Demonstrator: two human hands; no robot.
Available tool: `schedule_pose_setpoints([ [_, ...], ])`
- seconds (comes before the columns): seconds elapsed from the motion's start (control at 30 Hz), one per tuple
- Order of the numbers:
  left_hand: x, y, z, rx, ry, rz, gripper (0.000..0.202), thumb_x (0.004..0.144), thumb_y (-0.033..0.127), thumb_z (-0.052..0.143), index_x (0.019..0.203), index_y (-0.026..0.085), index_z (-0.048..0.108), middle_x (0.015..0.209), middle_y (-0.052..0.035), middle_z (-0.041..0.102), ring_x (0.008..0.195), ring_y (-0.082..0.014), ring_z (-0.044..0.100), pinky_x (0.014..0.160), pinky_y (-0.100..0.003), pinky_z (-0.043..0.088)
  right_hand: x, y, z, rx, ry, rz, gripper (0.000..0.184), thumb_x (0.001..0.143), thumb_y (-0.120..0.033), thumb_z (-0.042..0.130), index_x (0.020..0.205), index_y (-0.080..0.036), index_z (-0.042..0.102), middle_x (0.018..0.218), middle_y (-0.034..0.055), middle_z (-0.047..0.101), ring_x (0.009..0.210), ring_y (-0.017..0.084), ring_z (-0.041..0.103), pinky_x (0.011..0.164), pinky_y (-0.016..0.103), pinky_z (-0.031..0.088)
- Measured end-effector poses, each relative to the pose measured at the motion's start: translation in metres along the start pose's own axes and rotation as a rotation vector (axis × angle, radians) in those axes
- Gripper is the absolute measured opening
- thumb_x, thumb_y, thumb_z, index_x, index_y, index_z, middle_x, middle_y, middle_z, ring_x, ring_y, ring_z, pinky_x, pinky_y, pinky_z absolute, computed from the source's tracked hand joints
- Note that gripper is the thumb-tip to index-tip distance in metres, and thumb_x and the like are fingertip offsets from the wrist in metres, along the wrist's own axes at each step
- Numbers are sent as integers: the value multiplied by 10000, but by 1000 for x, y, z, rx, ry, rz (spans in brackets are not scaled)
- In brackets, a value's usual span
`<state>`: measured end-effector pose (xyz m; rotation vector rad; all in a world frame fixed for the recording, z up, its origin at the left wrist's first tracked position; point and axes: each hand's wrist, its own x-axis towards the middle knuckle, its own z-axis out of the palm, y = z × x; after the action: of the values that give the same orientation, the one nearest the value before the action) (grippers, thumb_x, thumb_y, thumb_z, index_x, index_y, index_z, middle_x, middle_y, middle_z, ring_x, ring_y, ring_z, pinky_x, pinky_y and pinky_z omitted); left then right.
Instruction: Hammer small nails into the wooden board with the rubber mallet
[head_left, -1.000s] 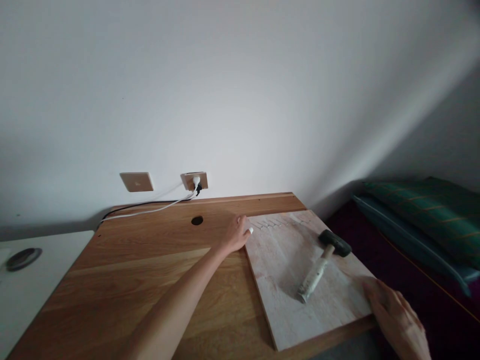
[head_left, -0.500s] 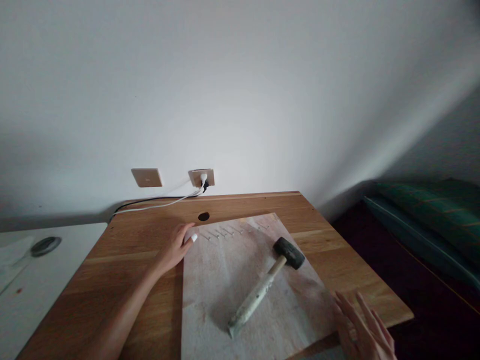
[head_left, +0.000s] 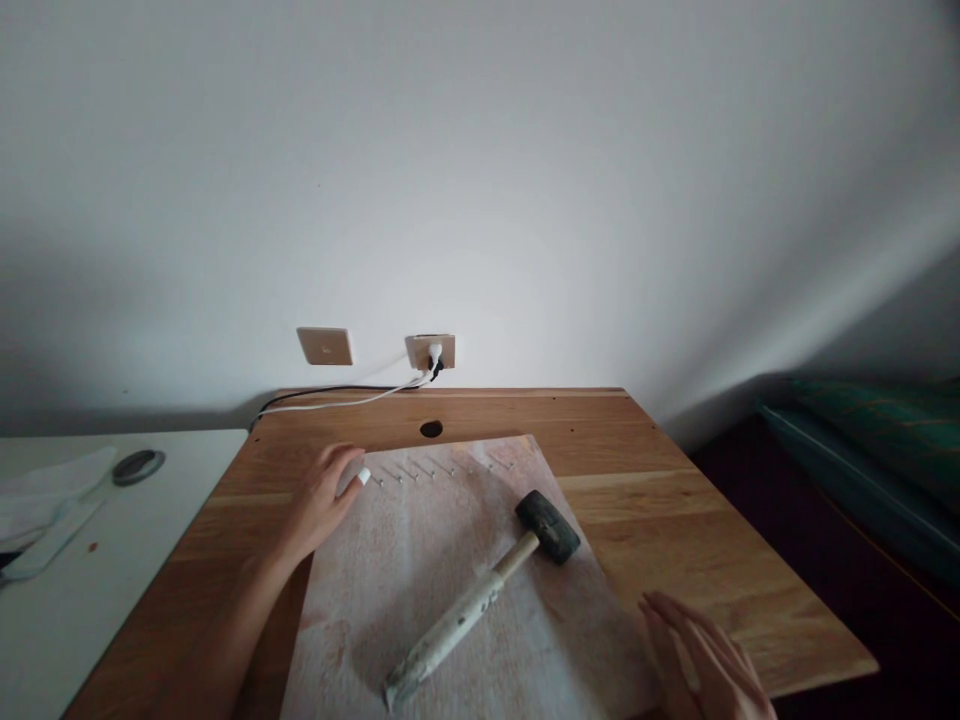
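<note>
**A head-heavy mallet lay on a stiff board**

Nearest, the right hand [head_left: 697, 660] was at the near right of the board [head_left: 420, 545], its fingers stretched out and closed on nothing visible; whether they pressed the edge could not be told. The mallet [head_left: 465, 608] lay slantwise on the board, handle end toward the near left, dark head by the right edge. Most of its weight probably sat in that head, so a grip partway up the worn handle looked surest.

The board lay flat on the wooden tabletop [head_left: 675, 520], its near edge partly out of view. It looked rigid and moderately heavy, likely to slide rather than bend, and best taken by opposite edges, level, lest the mallet roll or slip.

Farther off, the left hand [head_left: 322, 500] was at the far left corner, fingers curled, thumb over the edge; how firmly it pinched was unclear. Thin nails [head_left: 416, 474] lined the far edge, hard and awkward to grasp there. Beyond were a round hole [head_left: 431, 429], cables [head_left: 337, 404] and a wall socket [head_left: 448, 350].
</note>
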<state>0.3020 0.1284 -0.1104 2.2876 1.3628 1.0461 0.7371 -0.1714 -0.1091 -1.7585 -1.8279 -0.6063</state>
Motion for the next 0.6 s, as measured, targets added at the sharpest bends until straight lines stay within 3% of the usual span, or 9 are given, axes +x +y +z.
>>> schedule_pose_setpoints([
  [0.07, 0, 11, -2, -23, -20, 53, 307, 952, 349, 516, 1188, 236, 676, 1228, -83, 670, 1191, -260, 641, 1090, -445, 501, 30, -5, 1, 56, 20, 140, 261, 1068, -384, 479, 1084, -212, 675, 975, 85, 776, 863, 231, 763, 789, 328, 574],
  [0.17, -1, 20, -3, -71, -85, 92, 271, 937, 293, 551, 1157, 245, 701, 1101, -51, 728, 1035, -225, 696, 971, -386, 563, 86, -17, 9, 177, -88, 184, 307, 1079, -381, 437, 1064, -204, 687, 926, 75, 741, 712, 185, 720, 657, 273, 560],
  [0.27, -3, 20, 0, -105, -125, 118, 226, 910, 232, 578, 1079, 239, 727, 1013, -37, 753, 939, -201, 710, 878, -340, 582, 147, -34, 24, 189, -401, 155, 327, 1080, -314, 389, 1062, -183, 688, 959, 86, 744, 711, 165, 718, 670, 251, 554],
  [0.37, -4, 17, 6, -114, -123, 148, 249, 892, 155, 569, 1056, 238, 737, 987, -28, 760, 910, -185, 713, 854, -318, 581, 198, -47, 45, 170, -535, 92, 240, 1056, -241, 463, 1089, -185, 695, 1005, 76, 760, 835, 164, 738, 770, 241, 549],
  [0.47, -4, 15, 10, -110, -116, 199, 296, 883, 87, 544, 1034, 242, 746, 989, -25, 764, 927, -178, 714, 868, -310, 571, 230, -57, 68, 100, -670, 46, 174, 1026, -250, 569, 1073, -161, 711, 997, 82, 777, 891, 197, 750, 819, 287, 556],
  [0.6, -5, 14, 12, -95, -108, 248, 317, 901, 57, 524, 1024, 235, 756, 962, -24, 770, 899, -168, 714, 841, -294, 564, 246, -69, 85, -46, -838, 23, 212, 1009, -336, 655, 1033, -135, 718, 1032, 78, 766, 941, 218, 743, 852, 388, 596],
])
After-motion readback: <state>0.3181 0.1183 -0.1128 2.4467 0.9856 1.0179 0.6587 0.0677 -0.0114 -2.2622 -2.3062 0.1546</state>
